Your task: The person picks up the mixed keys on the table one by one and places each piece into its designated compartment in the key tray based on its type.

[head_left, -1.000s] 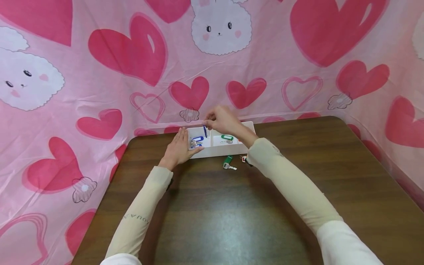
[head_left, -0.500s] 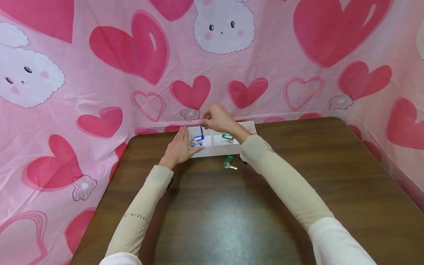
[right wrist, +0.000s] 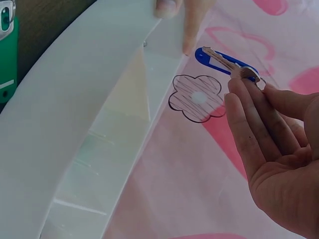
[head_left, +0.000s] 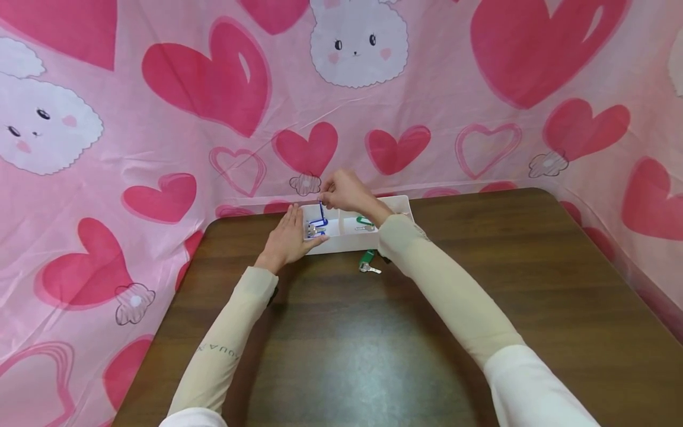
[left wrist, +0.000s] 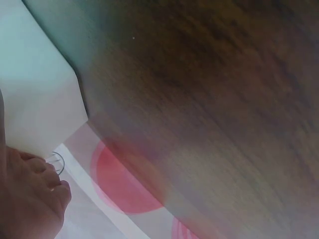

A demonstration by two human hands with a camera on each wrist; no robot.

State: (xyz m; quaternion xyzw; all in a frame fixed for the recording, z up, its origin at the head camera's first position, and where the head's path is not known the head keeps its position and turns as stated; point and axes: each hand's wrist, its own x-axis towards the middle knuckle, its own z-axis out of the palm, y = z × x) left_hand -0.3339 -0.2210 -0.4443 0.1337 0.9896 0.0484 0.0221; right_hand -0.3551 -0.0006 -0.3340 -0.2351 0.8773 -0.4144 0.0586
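Note:
My right hand (head_left: 345, 191) pinches a key with a blue tag (head_left: 322, 210) by thumb and fingertips, over the left compartment of a white divided box (head_left: 347, 244). The right wrist view shows this key (right wrist: 219, 57) lying against its blue tag. My left hand (head_left: 288, 237) rests on the box's left end, fingers straight and thumb along the front wall. Inside the left compartment are another blue tag (head_left: 318, 223) and metal keys (head_left: 313, 230). A key with a green tag (head_left: 364, 221) lies in the compartment to its right. The right forearm hides the box's right part.
Another key with a green tag (head_left: 367, 258) lies on the brown wooden table (head_left: 352, 332), just in front of the box. Behind the table hangs a pink heart-patterned cloth (head_left: 320, 95), close to the box's back wall.
My right hand has shifted a little left with the blue-tagged key, deeper over the left compartment. A red-tagged item on the table is now hidden by the right sleeve. My left hand stays put.

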